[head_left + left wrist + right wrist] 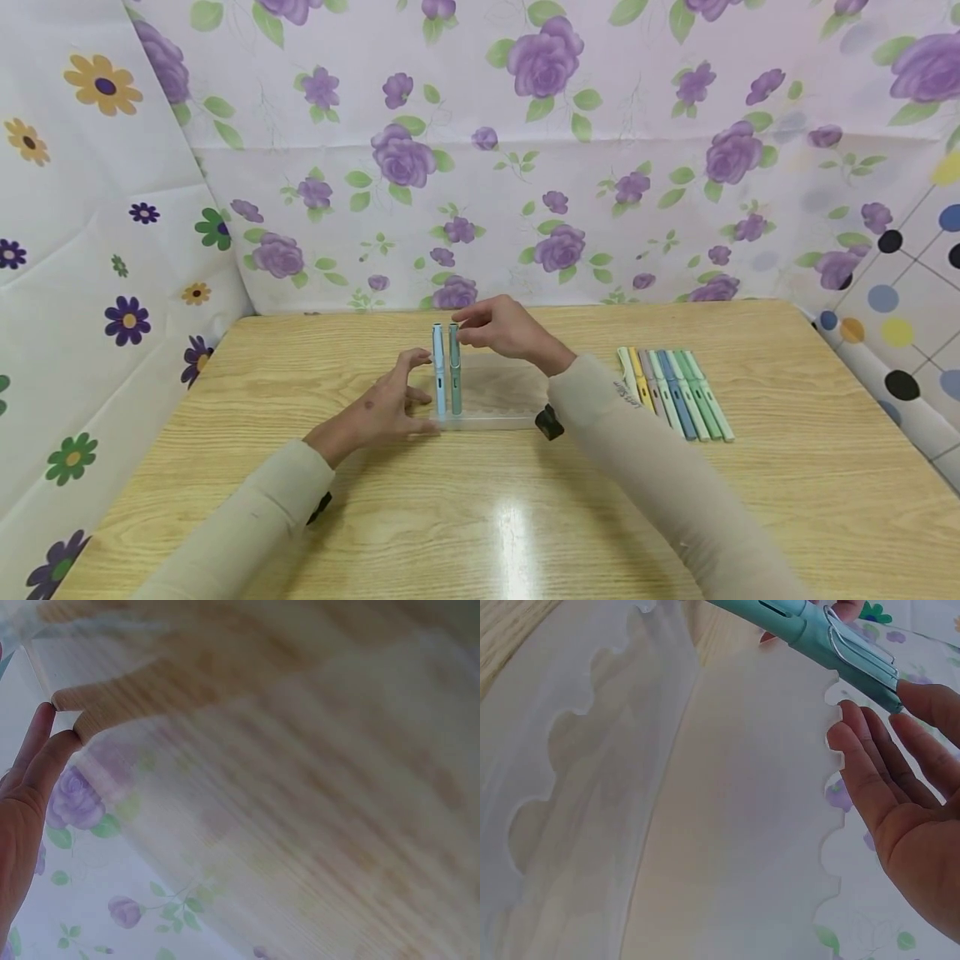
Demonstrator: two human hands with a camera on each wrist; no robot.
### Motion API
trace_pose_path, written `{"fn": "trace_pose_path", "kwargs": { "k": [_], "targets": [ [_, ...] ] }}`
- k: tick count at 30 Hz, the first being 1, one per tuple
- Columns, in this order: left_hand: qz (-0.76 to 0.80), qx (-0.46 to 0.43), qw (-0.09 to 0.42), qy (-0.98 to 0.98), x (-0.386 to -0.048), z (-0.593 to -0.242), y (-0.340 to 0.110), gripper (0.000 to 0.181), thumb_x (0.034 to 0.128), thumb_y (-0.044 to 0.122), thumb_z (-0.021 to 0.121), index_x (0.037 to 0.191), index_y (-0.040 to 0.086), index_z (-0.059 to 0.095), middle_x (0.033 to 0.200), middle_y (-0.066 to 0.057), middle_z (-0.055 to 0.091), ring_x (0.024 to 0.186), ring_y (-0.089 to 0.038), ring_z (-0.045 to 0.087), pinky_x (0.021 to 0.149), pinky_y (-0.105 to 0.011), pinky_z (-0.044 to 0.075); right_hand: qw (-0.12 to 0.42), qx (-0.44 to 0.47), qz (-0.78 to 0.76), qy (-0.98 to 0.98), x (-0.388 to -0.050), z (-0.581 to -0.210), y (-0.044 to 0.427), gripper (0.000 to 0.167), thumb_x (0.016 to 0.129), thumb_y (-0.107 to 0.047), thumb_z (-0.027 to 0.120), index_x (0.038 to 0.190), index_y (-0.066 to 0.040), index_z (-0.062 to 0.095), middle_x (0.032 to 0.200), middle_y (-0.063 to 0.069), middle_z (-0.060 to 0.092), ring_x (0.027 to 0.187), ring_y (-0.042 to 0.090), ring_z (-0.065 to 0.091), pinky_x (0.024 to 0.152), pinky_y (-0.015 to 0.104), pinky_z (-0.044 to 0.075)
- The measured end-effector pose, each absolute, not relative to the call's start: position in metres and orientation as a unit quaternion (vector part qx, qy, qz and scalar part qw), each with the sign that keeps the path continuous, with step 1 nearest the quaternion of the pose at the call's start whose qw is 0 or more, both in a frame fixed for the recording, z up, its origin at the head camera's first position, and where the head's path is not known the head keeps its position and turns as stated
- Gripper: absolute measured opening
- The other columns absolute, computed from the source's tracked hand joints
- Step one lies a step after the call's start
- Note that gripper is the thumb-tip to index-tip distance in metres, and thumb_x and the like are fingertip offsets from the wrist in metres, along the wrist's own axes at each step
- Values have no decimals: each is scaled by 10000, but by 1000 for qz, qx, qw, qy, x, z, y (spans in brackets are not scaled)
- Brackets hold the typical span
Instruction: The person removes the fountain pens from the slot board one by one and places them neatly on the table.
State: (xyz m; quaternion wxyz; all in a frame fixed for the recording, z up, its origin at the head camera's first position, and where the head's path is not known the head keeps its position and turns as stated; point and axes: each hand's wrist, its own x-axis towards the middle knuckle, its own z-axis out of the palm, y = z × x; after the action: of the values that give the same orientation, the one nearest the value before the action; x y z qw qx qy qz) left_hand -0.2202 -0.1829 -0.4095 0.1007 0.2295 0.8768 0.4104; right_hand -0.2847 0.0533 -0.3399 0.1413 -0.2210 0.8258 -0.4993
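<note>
A clear pen stand (495, 423) with scalloped edges stands on the table. In it, near its left end, a light-blue pen (439, 371) and a teal-green pen (455, 375) lean upright side by side. My left hand (386, 408) holds the stand's left end, thumb low at the front. In the left wrist view, two fingertips of the left hand (30, 780) touch the clear panel. My right hand (506, 329) is at the top of the green pen; the right wrist view shows its thumb and index finger pinching the cap end (885, 694).
Several pens (675, 393) in pastel green, blue, yellow and mauve lie in a slanted row on the wooden table (465, 517), to the right of the right forearm. Flowered cloth (555, 167) hangs behind the table, with patterned sheets at both sides.
</note>
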Motion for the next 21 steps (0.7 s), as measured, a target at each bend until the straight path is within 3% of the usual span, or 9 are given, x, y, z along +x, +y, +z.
{"fn": "trace_pose_path", "kwargs": {
  "k": [4, 12, 16, 21],
  "targets": [
    [410, 233, 99, 876, -220, -409, -183, 1004, 797, 134, 861, 1505, 107, 150, 1587, -191, 258, 1123, -303, 658, 997, -543, 469, 150, -222, -505, 821, -284, -341, 52, 344, 957, -122, 686, 1277, 1, 657, 1107, 145, 724, 1037, 359, 688, 879, 398, 567],
    [407, 228, 101, 878, -220, -408, -182, 992, 802, 141, 858, 1500, 124, 153, 1586, -184, 263, 1121, -287, 660, 1005, -549, 461, 128, -226, -512, 819, -279, -344, 49, 288, 937, -120, 716, 1190, 10, 673, 1023, 148, 736, 993, 381, 698, 854, 432, 576],
    [402, 231, 97, 881, -219, -408, -183, 986, 806, 144, 856, 1497, 126, 153, 1585, -191, 263, 1120, -284, 662, 1015, -555, 449, 115, -236, -511, 818, -278, -342, 51, 279, 943, -125, 711, 1185, 7, 668, 1021, 142, 737, 940, 326, 719, 788, 346, 593],
    [403, 232, 96, 880, -219, -408, -182, 993, 803, 135, 858, 1501, 103, 152, 1585, -204, 263, 1119, -288, 662, 1003, -552, 459, 98, -247, -518, 813, -277, -334, 59, 280, 958, -136, 690, 1199, 3, 654, 1031, 142, 734, 878, 232, 728, 788, 343, 593]
  ]
}}
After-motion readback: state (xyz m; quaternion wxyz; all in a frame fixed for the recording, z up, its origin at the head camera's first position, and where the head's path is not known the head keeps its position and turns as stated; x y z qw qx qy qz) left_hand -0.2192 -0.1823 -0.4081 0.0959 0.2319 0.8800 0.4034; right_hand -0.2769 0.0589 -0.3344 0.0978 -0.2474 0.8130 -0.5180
